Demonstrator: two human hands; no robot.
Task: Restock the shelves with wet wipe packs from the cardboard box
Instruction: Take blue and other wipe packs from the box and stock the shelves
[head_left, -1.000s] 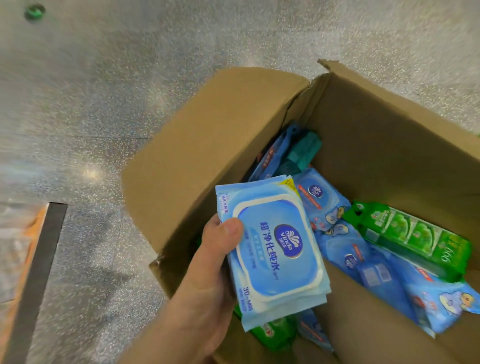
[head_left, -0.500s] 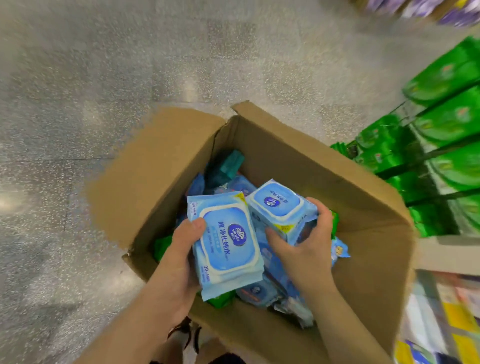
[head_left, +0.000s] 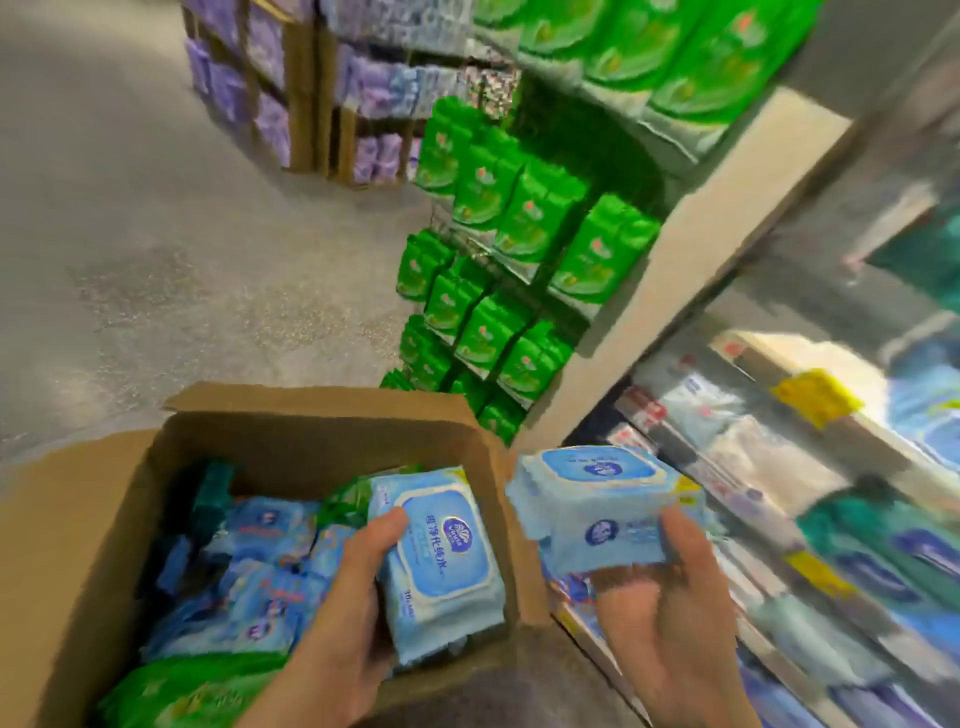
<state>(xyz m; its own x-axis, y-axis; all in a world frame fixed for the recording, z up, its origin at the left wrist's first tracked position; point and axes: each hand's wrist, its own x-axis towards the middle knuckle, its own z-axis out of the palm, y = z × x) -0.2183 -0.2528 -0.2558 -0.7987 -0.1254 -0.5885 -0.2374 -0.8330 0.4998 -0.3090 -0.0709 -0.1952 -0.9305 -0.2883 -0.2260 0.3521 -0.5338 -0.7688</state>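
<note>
Clearly soft and light, these film packs likely squash and slide, so holding across the short sides suits them. Over the cardboard box (head_left: 270, 421), the left hand (head_left: 358, 587) grips a blue wipe pack (head_left: 441, 556), label up, long axis running away. Past the box's right edge, the right hand (head_left: 670, 597) grips a second pack (head_left: 597, 499), long axis crosswise, near the shelves (head_left: 691, 249).

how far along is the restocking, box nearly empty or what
Not close. In hand: the left hand grips blue packs over the cardboard box; the right hand holds another stack beside the shelves. Left: many packs remain inside.
</note>
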